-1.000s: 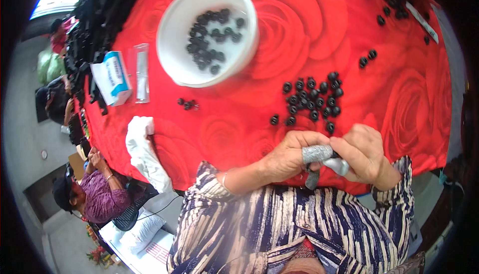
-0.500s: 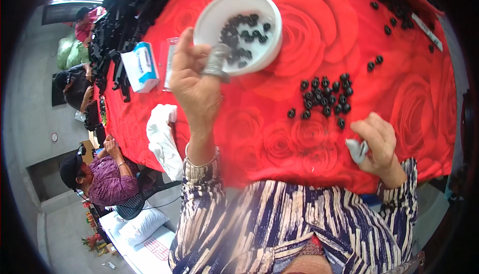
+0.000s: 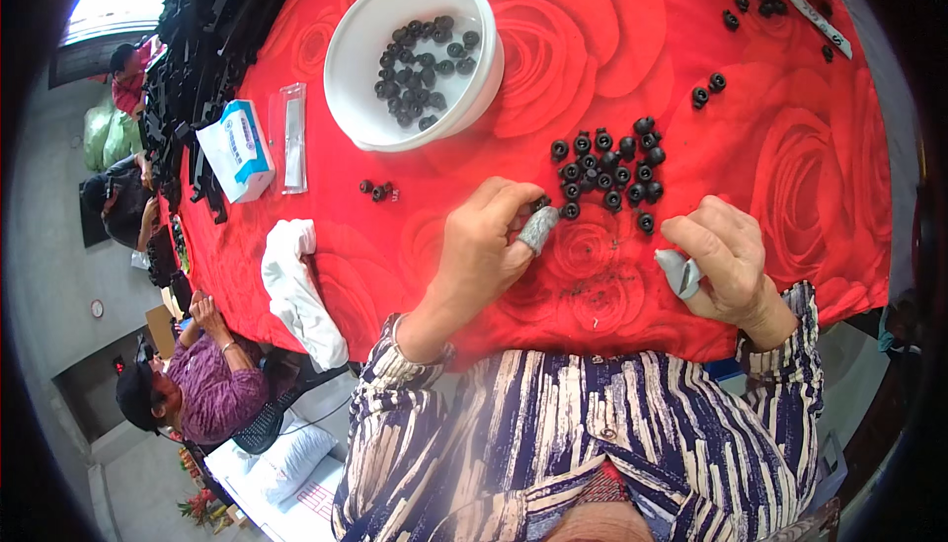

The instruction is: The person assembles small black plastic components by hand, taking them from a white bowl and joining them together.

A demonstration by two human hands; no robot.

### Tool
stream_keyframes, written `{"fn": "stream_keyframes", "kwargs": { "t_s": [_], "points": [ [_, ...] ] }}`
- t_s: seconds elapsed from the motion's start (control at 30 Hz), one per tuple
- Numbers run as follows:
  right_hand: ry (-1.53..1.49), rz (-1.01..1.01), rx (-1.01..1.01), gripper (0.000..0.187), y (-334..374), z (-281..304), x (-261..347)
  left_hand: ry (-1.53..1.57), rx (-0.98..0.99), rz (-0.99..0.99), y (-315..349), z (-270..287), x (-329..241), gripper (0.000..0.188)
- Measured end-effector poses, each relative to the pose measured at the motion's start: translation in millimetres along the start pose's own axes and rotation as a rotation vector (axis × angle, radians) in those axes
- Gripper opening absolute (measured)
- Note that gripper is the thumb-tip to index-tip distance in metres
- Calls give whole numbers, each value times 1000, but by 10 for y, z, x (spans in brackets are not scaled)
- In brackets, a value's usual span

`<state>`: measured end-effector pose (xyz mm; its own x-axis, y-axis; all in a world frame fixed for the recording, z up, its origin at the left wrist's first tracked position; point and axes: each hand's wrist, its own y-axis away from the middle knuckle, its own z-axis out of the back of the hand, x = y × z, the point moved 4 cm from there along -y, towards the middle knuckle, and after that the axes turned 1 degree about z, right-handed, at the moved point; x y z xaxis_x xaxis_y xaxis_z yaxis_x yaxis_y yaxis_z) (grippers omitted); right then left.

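Note:
My left hand, its thumb wrapped in grey tape, pinches a small round black part at the left edge of a cluster of similar black parts. To the right of that cluster is my right hand, fingers curled toward the thumb. A pale grey cover with a dark slit sits on that thumb. Whether anything small is held there is hidden. Beyond my left hand stands a white bowl with many black parts inside.
A few black parts lie below the bowl. Further left are a white-and-blue box, a clear packet and a white cloth on the red tablecloth. Long black pieces pile up far left. Co-workers sit along the left side.
My left hand has come down from over the bowl to the cluster and now pinches a black part. My right hand stays near the cluster. The whole view has shifted slightly.

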<state>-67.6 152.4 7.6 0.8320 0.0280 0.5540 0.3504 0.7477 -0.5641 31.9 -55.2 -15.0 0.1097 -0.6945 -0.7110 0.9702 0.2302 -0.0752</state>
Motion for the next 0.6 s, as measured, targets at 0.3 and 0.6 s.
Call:
{"fn": "stream_keyframes", "kwargs": {
  "t_s": [0.3,0.6],
  "points": [
    [-139,-5,-28,38,-27,-29,87,1338,551,686,53,-436,-386,22],
    [0,-68,-114,38,-3,-48,71,1501,504,752,104,-699,-347,29]
  ]
}}
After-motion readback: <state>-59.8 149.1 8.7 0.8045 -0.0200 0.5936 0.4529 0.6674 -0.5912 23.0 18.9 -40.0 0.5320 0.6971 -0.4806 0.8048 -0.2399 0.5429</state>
